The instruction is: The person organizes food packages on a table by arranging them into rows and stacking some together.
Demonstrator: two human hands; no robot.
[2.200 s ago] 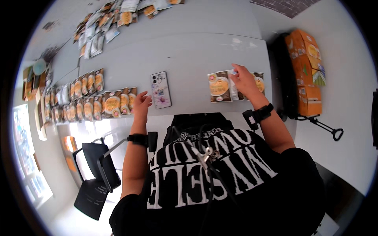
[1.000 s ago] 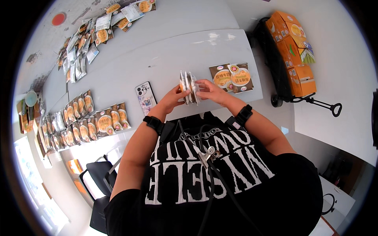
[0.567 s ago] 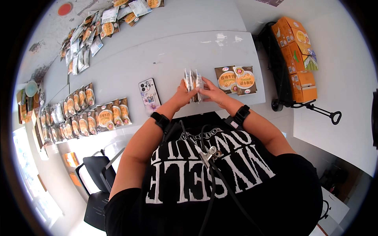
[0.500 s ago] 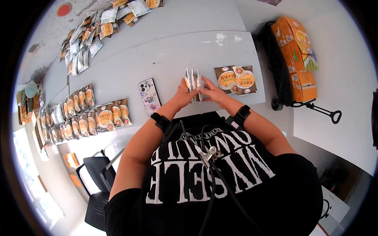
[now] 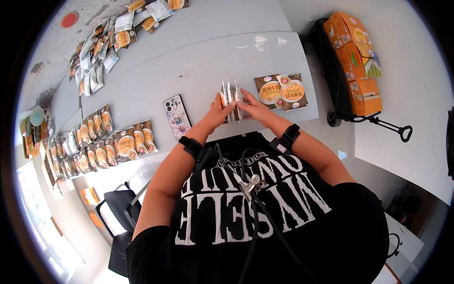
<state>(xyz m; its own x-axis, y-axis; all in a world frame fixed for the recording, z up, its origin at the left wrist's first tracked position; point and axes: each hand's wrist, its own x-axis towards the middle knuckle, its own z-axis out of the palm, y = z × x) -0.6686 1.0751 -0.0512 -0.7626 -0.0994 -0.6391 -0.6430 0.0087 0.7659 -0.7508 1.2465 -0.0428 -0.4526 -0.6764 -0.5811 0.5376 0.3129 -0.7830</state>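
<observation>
The left hand (image 5: 218, 112) and right hand (image 5: 256, 110) grasp a few sachets (image 5: 231, 94) between them, on edge at the near side of the table (image 5: 222, 57) (whether they touch it, I cannot tell). Pressure from both sides likely keeps the limp packets upright. Both forearms angle inward, fingers pointing forward.

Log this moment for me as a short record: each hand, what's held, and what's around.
Left hand: fingers on the left side of the held packets
Right hand: fingers on their right side
Held packets: several, on edge side by side; exact count unclear
Right of hands: two flat brown packets, overlapping
Left of hands: phone, then packet rows
Far left: loose packet heap
Beyond table's right end: orange boxes on black cart
</observation>
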